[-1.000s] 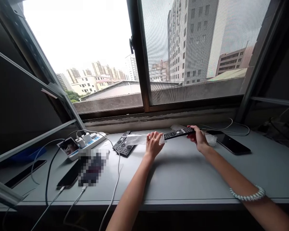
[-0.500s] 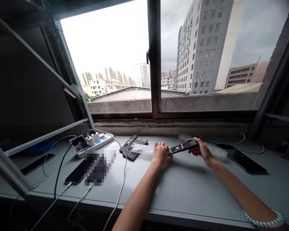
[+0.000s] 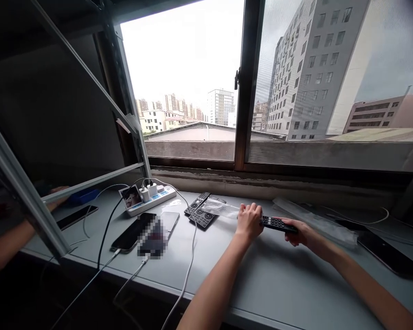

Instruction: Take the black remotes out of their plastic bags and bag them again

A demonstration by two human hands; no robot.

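Head view: holding a black remote control [image 3: 278, 223] just above a desk [image 3: 289, 284].

Clamping the grip of the right hand [image 3: 300, 232] around the remote's right end; clasping a clear plastic sleeve [image 3: 223, 209] in the grip of the left hand [image 3: 249, 222], and hiding the remote's left end behind its fingers. Stretching the sleeve leftward, partly over more black remotes [image 3: 203, 219] lying on the desk. Showing another plastic sleeve [image 3: 316, 222] lying behind the right hand, near a dark phone [image 3: 392, 252]; showing a white power strip [image 3: 151, 207] and a black phone [image 3: 134, 231] with its cable at left.
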